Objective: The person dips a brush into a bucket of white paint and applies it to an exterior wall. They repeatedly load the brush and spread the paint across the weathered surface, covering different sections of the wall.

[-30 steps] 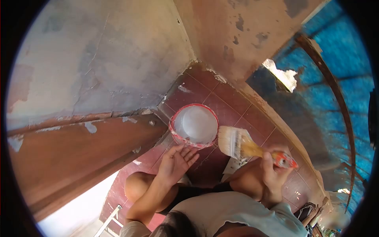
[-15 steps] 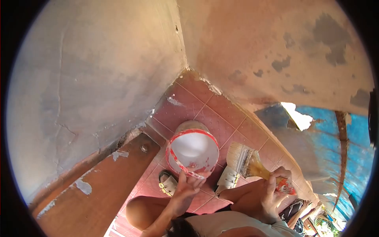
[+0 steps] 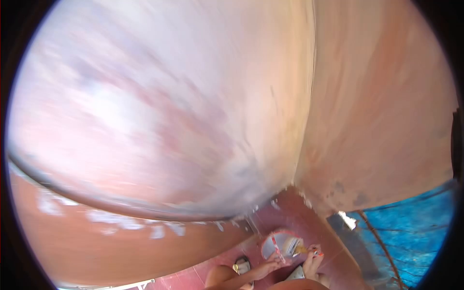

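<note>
Low in the view stands a white bucket (image 3: 266, 247) with a red-smeared rim and a red-streaked strip across its mouth. My left hand (image 3: 273, 264) grips the near edge of the bucket, fingers closed at its rim. In my right hand (image 3: 314, 257) is a wide paintbrush (image 3: 292, 246) with pale bristles and a yellowish handle with a red end. The bristles overlap the right side of the bucket's mouth. Both hands are small and somewhat blurred here.
A stained, whitish wall (image 3: 183, 121) meets a tan wall (image 3: 367, 121) at a corner. Along the left runs a brown panel (image 3: 159, 256) with flaking white patches. Red tiles (image 3: 193, 276) cover the floor, and a blue sheet (image 3: 420, 227) hangs at right.
My view has swung up and left, so the walls fill more of it and the bucket sits lower. The brush has moved left, from beside the bucket to its mouth.
</note>
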A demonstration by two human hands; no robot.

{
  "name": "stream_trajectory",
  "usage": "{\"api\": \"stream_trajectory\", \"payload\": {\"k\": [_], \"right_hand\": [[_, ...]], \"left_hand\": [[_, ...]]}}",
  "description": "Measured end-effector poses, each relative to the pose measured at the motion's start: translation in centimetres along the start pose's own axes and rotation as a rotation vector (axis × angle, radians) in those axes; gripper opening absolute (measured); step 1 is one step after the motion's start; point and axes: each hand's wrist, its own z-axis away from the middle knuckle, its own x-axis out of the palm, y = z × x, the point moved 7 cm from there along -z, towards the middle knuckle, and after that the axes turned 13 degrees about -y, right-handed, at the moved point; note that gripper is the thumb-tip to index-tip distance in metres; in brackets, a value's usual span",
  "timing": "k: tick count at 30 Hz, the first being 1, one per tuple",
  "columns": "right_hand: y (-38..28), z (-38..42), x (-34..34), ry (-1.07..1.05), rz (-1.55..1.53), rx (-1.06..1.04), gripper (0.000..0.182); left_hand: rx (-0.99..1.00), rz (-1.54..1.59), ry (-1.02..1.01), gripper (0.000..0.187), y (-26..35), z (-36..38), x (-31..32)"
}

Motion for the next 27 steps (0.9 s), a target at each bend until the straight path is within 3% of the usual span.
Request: {"api": "stream_trajectory", "payload": {"k": [3, 9, 12, 14, 18, 20, 23, 25, 27], "right_hand": [[-3.2, 1.4, 0.4, 0.062, 0.116, -0.006, 0.013], [-22.2, 4.4, -4.1, -0.044, 0.101, 0.06, 0.016], [-33.7, 5.5, -6.3, -0.1, 0.177, -0.03, 0.018], [-37.5, 6.1, -7.8, -0.191, 0.325, -0.143, 0.019], [-46.5, 7.2, -11.2, -0.185, 0.247, -0.088, 0.018], [-50.8, 7.4, -13.1, -0.045, 0.009, -0.159, 0.02], [-56.1, 8.0, -17.4, 0.131, -0.171, -0.095, 0.018], [-57.8, 8.9, -20.0, 0.26, -0.335, -0.106, 0.022], [-59.2, 9.9, -22.3, 0.257, -0.295, -0.194, 0.023]], "left_hand": [[-0.007, -0.028, -0.003, 0.064, 3.2, 2.7, 3.2], [-0.057, -0.074, 0.012, 0.06, 7.9, 8.8, 11.3], [-0.057, -0.123, 0.02, 0.058, 10.2, 12.6, 15.7], [-0.052, -0.178, 0.031, 0.057, 11.8, 15.5, 19.2], [-0.024, -0.328, 0.038, 0.054, 18.2, 21.7, 28.0], [0.086, -0.244, 0.053, 0.046, 20.2, 23.1, 30.2], [0.214, -0.15, 0.021, 0.036, 24.6, 25.3, 36.2], [0.331, -0.048, -0.083, 0.034, 26.6, 26.0, 38.9], [0.394, 0.07, -0.165, 0.033, 28.2, 26.8, 41.2]]}}
